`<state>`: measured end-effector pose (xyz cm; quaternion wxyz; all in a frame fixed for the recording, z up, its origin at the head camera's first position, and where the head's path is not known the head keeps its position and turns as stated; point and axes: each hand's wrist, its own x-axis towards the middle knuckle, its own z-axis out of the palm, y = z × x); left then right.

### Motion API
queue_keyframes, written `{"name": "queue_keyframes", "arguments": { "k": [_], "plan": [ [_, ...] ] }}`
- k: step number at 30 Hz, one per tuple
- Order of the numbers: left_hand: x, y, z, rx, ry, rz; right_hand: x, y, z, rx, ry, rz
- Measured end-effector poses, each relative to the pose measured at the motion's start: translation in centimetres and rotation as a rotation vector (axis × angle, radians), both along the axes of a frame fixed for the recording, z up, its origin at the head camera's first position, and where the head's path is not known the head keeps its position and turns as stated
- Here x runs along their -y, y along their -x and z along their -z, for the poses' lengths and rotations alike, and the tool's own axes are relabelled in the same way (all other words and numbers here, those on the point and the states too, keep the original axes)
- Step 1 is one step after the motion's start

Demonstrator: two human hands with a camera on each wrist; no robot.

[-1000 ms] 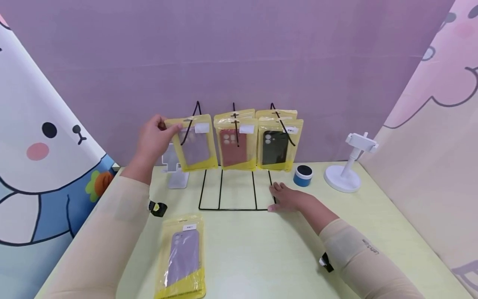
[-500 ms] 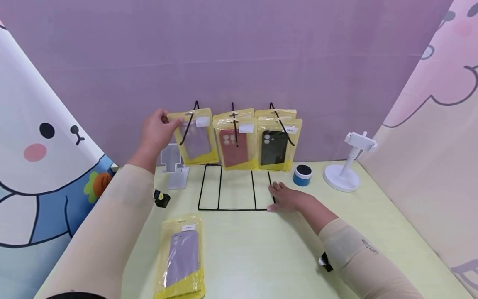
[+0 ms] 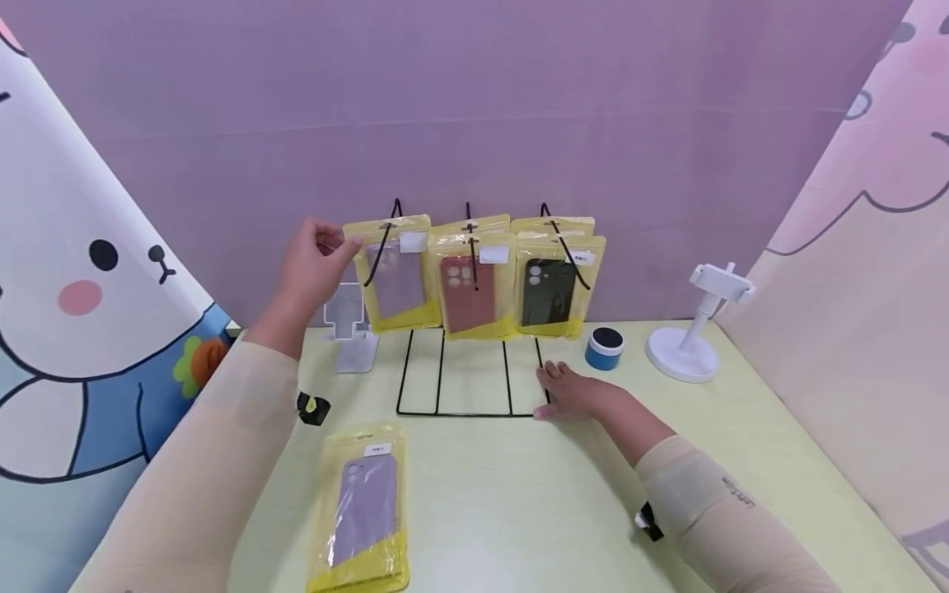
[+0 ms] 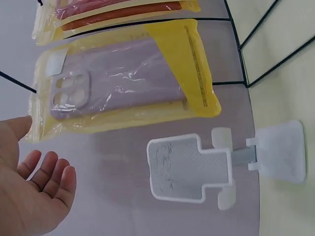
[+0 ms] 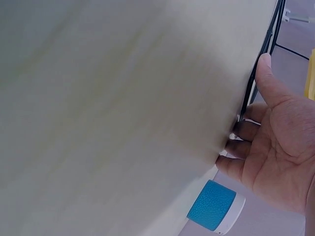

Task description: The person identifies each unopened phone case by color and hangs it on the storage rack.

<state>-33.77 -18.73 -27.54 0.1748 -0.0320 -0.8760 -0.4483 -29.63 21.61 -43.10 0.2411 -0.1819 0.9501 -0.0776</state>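
Note:
A bagged lilac phone case (image 3: 398, 284) hangs at the left hook of a black wire rack (image 3: 474, 415). My left hand (image 3: 313, 262) is beside its upper left corner. In the left wrist view, the thumb (image 4: 20, 127) lies at the bag's top edge, while the loosely bent fingers are apart from it. Bagged phone cases, red (image 3: 467, 292) in front at the middle hook and black (image 3: 549, 290) at the right, hang alongside, each with another bag behind. My right hand (image 3: 577, 393) rests on the rack base's right front corner, fingers extended, thumb along the wire.
Another bagged lilac case (image 3: 363, 511) lies on the table at front left. A white phone stand (image 3: 356, 354) is behind the left forearm. Right of the rack are a blue-and-white round container (image 3: 604, 350) and a white stand (image 3: 684, 352). A purple backdrop (image 3: 474, 107) closes the rear.
The left bag has risen and shifted slightly right at its hook. My left hand's thumb and fingers now stand apart at the bag's corner. My right hand has stayed on the rack base.

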Motion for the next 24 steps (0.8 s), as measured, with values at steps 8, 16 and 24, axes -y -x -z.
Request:
{"name": "queue_keyframes", "arguments": {
  "k": [8,16,24],
  "plan": [
    [0.8,-4.0,1.3,-0.037,0.177,0.031,0.1,-0.2,-0.2,0.008,0.014,-0.002],
    [1.4,-7.8,5.8,0.03,0.469,0.153,0.0,-0.2,-0.3,0.008,0.011,-0.005],
    [2.7,-11.2,10.2,0.279,0.709,0.38,-0.3,-0.1,0.0,0.002,0.018,-0.017]
  ]
}}
